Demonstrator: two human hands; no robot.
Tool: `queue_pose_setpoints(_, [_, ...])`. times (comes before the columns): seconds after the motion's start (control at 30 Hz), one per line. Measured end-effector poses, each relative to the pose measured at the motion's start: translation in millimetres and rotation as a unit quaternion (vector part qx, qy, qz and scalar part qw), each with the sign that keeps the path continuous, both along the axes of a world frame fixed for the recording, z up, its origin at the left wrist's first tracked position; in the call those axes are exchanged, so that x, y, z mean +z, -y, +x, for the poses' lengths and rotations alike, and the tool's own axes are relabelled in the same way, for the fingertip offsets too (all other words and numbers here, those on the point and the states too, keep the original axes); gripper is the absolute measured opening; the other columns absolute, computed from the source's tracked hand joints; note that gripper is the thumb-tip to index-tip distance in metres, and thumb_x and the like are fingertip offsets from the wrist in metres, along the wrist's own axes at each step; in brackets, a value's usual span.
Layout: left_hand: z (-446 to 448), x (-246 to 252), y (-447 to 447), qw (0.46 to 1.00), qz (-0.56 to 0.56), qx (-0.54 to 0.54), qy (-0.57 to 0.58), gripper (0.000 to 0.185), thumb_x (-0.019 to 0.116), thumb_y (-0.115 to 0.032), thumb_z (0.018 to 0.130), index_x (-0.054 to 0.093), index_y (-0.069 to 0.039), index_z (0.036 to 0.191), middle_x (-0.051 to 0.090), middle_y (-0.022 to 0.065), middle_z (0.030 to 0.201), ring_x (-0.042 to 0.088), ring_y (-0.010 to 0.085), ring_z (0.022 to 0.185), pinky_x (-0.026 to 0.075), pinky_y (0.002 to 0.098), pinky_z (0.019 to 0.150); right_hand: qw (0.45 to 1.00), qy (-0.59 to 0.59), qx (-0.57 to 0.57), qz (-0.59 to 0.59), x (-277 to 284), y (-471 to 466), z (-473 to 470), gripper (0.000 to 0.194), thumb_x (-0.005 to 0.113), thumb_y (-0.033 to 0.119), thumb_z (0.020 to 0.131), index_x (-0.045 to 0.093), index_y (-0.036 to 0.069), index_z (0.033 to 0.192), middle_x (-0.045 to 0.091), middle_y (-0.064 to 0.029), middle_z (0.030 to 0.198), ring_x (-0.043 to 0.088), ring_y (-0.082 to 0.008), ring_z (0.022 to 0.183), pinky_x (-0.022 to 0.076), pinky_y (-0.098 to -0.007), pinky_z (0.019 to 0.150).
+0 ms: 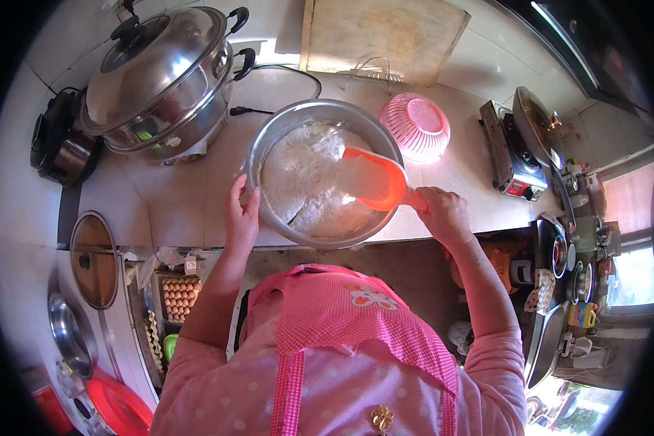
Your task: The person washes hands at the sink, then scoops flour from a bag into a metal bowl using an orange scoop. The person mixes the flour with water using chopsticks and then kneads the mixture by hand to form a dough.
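Observation:
A large round metal basin (256, 158) stands at the front edge of the tiled counter, holding a heap of pale flour (305, 169). My right hand (444, 212) grips the handle of an orange plastic scoop (395, 177) at the basin's right rim. The scoop's bowl lies over the flour and has flour in it. At the left rim, my left hand (244, 215) rests against the basin's outer side, thumb and fingers apart.
A large steamer pot (163, 92) and a dark electric cooker (68, 141) stand at the left. Behind the basin are a black power cord (300, 71), a pink plastic basket (417, 128) upside down and a leaning wooden board (381, 38). A portable gas stove (515, 158) stands at the right.

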State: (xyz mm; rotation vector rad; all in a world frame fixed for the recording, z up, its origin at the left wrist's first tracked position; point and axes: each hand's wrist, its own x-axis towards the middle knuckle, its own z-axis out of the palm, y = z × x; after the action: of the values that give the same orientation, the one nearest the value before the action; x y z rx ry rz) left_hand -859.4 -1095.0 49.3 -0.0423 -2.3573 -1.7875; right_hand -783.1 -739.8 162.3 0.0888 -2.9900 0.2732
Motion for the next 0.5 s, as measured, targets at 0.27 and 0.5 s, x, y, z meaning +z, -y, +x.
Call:
queue_pose_setpoints(0.27, [-5,-15,2,0.999,0.034,0.002,-0.019,0.04,0.055,-0.019,0.091,0.047,-0.001,0.125,0.054,0.0142,0.116,0.051,0.0219,0.107,0.04,0.0339,0.092,0.981,0.035,-0.049,-0.184,-11,-9,3,0.032,0.072,0.015,0.072,0.065,0.006,0.101,0.067,-0.0092,0.083,0.063,-0.0204,0.074,0.0498,-0.0323,0.07])
queue_pose_setpoints(0.5, [2,0,12,0.999,0.005,0.02,0.041,0.041,0.052,-0.022,0.094,0.043,-0.003,0.129,0.048,0.0157,0.128,0.046,0.0216,0.117,0.038,0.0322,0.097,0.911,0.072,-0.112,-0.39,-28,-11,13,0.028,0.073,0.014,0.074,0.065,0.003,0.098,0.065,-0.0077,0.079,0.057,-0.0116,0.071,0.0482,-0.0297,0.069])
